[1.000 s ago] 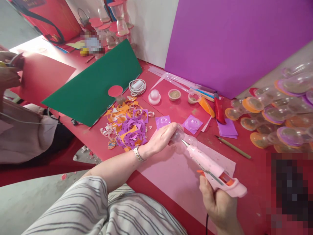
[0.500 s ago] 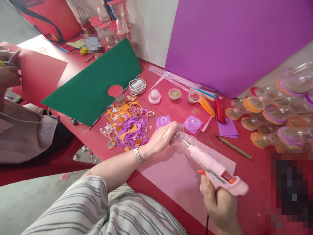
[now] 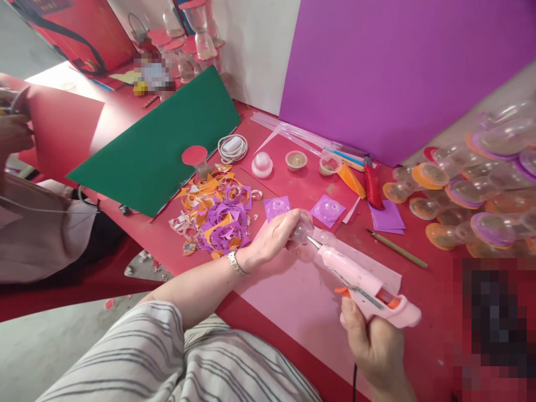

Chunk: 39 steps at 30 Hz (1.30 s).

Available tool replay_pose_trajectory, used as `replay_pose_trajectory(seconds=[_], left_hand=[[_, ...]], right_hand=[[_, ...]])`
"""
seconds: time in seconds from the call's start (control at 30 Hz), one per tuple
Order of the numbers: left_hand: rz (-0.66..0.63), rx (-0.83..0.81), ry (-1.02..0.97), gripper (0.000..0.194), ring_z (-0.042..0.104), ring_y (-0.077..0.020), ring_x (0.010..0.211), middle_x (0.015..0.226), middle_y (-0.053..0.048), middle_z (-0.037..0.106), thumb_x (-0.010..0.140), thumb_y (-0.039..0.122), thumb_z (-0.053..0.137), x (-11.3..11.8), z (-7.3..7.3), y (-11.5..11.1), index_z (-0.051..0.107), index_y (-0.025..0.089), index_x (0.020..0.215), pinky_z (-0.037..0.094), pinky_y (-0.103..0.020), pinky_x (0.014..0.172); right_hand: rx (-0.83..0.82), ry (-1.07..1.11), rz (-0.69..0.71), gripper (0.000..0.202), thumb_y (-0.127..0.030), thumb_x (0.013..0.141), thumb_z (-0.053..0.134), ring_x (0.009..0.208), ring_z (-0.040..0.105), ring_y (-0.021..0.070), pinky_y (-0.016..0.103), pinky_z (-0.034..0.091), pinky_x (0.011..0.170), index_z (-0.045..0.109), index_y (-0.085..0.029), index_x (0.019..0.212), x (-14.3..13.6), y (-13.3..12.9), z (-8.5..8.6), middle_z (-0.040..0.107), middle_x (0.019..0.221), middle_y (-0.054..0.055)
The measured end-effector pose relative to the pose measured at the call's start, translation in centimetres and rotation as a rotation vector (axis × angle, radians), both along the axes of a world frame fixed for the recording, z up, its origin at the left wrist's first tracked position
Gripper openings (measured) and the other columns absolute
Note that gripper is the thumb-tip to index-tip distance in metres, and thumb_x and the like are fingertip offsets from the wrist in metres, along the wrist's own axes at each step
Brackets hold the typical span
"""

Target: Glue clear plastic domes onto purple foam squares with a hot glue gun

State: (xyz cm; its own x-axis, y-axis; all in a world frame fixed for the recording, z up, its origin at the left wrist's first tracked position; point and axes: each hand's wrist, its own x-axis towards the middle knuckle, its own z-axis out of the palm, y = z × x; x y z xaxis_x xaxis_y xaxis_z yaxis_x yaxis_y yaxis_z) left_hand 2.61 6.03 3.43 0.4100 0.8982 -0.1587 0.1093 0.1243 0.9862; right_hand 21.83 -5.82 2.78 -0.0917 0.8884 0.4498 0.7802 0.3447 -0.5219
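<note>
My left hand (image 3: 278,234) is closed around a clear plastic dome-shaped piece (image 3: 304,228), held above a pink sheet (image 3: 276,290); part of the piece is hidden behind my fingers. Wrapped round the handle of a pink hot glue gun (image 3: 364,285) is my right hand (image 3: 372,343), with the thumb close to the orange trigger. The gun's metal nozzle points up and left at the clear piece, at or very near its edge. Just beyond my left hand lie two purple squares, a left one (image 3: 276,207) and a right one (image 3: 328,210), each with a clear dome on it.
Purple and orange paper scraps (image 3: 221,218) are heaped left of my hand. A green board (image 3: 163,139) leans behind them. Small cups of sand (image 3: 296,161), a red comb (image 3: 372,184) and a pen-like tool (image 3: 397,249) lie beyond. Sand timers (image 3: 481,190) are stacked right. Another person's hand (image 3: 17,131) holds scissors.
The view has shifted slightly. My left hand still holds the clear piece, which seems turned a little, and the glue gun's nozzle stays close to it.
</note>
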Motion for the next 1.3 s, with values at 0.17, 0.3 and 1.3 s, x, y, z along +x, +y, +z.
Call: replay_pose_trajectory(seconds=[0.17, 0.3, 1.3], left_hand=[[0.015, -0.018, -0.014, 0.063, 0.037, -0.0102, 0.049, 0.057, 0.004, 0.043, 0.095, 0.066, 0.021, 0.2, 0.4, 0.0, 0.059, 0.016, 0.085, 0.035, -0.024, 0.051], [0.018, -0.023, -0.011, 0.063, 0.036, -0.0102, 0.049, 0.057, 0.004, 0.043, 0.095, 0.066, 0.022, 0.2, 0.8, 0.0, 0.059, 0.016, 0.086, 0.034, -0.024, 0.050], [0.015, 0.084, 0.144, 0.055, 0.044, -0.0136, 0.055, 0.060, 0.000, 0.048, 0.098, 0.052, 0.023, 0.1, 0.7, 0.4, 0.065, 0.017, 0.097, 0.039, -0.025, 0.055]], right_hand=[[-0.032, 0.038, -0.032, 0.033, -0.037, 0.096, 0.048, 0.056, 0.062, 0.0184, 0.029, 0.049, 0.053, 0.067, -0.017, 0.076, 0.4, -0.8, -1.5, 0.066, 0.066, 0.009], [-0.020, 0.040, -0.031, 0.033, -0.035, 0.095, 0.049, 0.052, 0.060, 0.0166, 0.027, 0.046, 0.050, 0.063, -0.017, 0.071, 0.5, -0.8, -1.6, 0.063, 0.063, 0.007], [-0.054, 0.069, -0.045, 0.043, -0.039, 0.095, 0.049, 0.038, 0.053, 0.0146, 0.027, 0.043, 0.043, 0.053, -0.021, 0.056, 0.2, 0.2, -0.1, 0.056, 0.044, 0.003]])
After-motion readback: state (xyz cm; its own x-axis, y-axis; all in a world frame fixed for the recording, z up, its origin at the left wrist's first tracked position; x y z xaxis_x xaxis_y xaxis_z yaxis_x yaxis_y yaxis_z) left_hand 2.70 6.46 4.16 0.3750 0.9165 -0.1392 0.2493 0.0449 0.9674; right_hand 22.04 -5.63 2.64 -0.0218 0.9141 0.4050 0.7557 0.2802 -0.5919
